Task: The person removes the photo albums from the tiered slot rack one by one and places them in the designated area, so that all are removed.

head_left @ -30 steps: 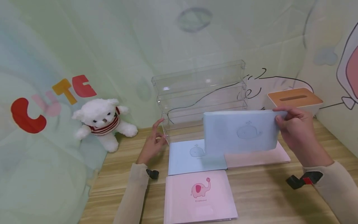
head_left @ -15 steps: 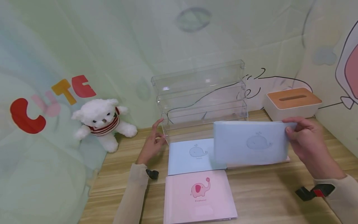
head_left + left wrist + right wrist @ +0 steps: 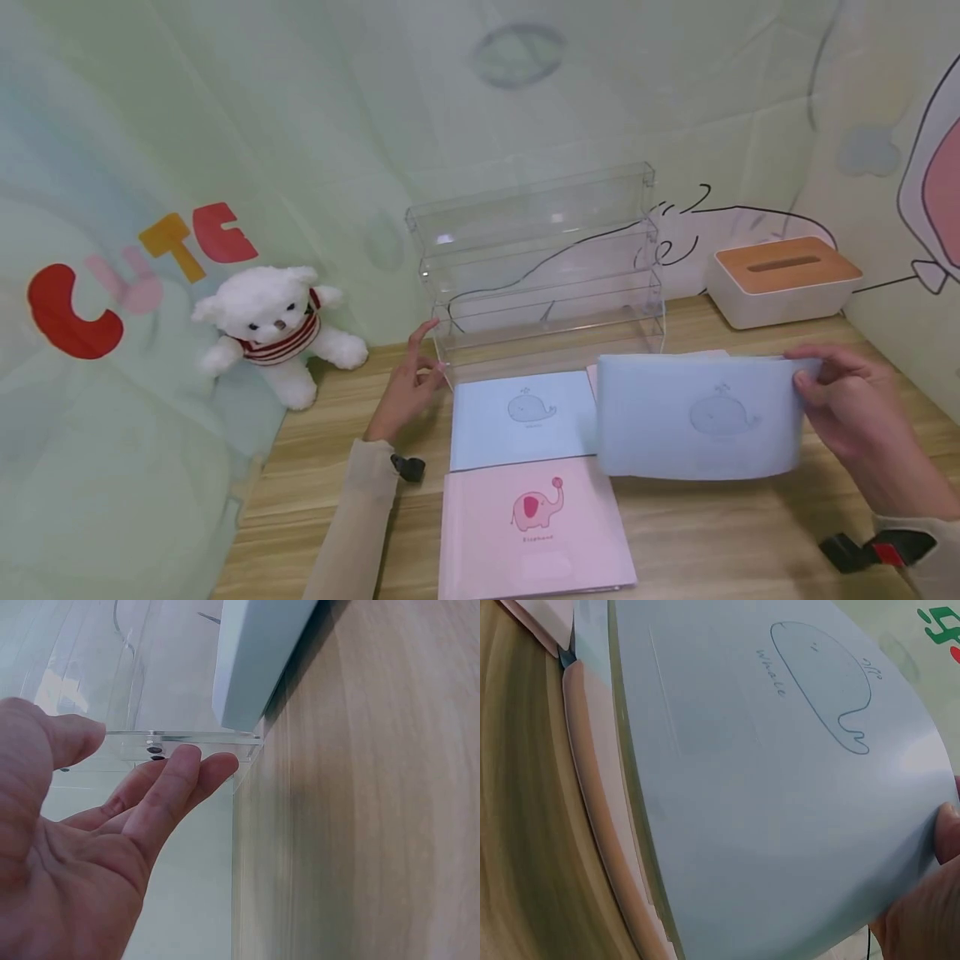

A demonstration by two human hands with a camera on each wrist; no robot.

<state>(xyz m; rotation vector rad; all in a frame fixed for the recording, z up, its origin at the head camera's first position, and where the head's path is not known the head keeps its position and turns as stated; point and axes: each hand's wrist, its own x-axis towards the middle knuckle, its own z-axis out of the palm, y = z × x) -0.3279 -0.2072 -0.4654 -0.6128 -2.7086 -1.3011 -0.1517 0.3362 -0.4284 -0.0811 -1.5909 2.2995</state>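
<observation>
My right hand (image 3: 858, 408) pinches the right end of a light-blue book (image 3: 667, 421) with a whale drawn on its cover. In the right wrist view the cover of this blue book (image 3: 727, 787) bends, and my thumb (image 3: 949, 829) presses on it. A second blue whale book (image 3: 502, 433) lies flat on the table, above a pink elephant book (image 3: 577, 542). My left hand (image 3: 411, 383) touches the left side of a clear acrylic tiered rack (image 3: 551, 292). In the left wrist view, the fingertips of this left hand (image 3: 90, 847) rest at the edge of the rack's side panel (image 3: 187, 739).
Another pink book (image 3: 604, 780) lies under the held book, mostly hidden in the head view. A white tissue box (image 3: 787, 304) with a wooden lid stands at the back right. On the left sits a white plush bear (image 3: 262, 304). A printed curtain (image 3: 450, 108) hangs behind the table.
My right hand has moved right, down and nearer to me with the blue whale book, away from the rack. My left hand has stayed at the rack's side.
</observation>
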